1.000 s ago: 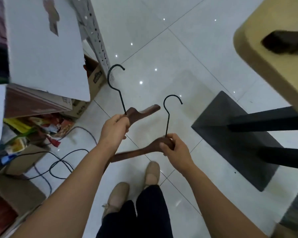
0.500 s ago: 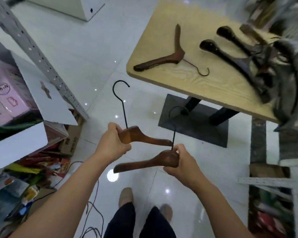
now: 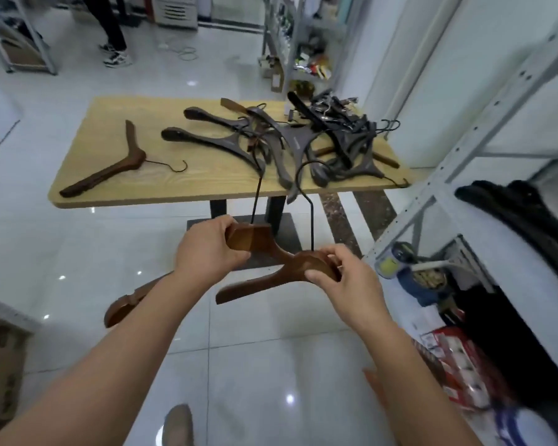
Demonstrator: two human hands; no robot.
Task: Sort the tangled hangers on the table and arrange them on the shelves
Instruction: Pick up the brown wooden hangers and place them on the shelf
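Left grip (image 3: 207, 249) is clenched round the neck of the first wooden hanger (image 3: 255, 237) at centre frame. One arm of it runs behind the forearm to lower left, and its hook top is lost against the heap. Right grip (image 3: 345, 281) pinches the neck of the second wooden hanger (image 3: 271, 281), and the fingers cover that hanger's right arm. The two hangers overlap; contact cannot be confirmed. On the tabletop (image 3: 190, 185) above, a lone hanger (image 3: 110, 172) lies left, well apart from a tangled heap (image 3: 290, 140), its pieces blurred. Metal shelves (image 3: 464, 169) at right are cut off.
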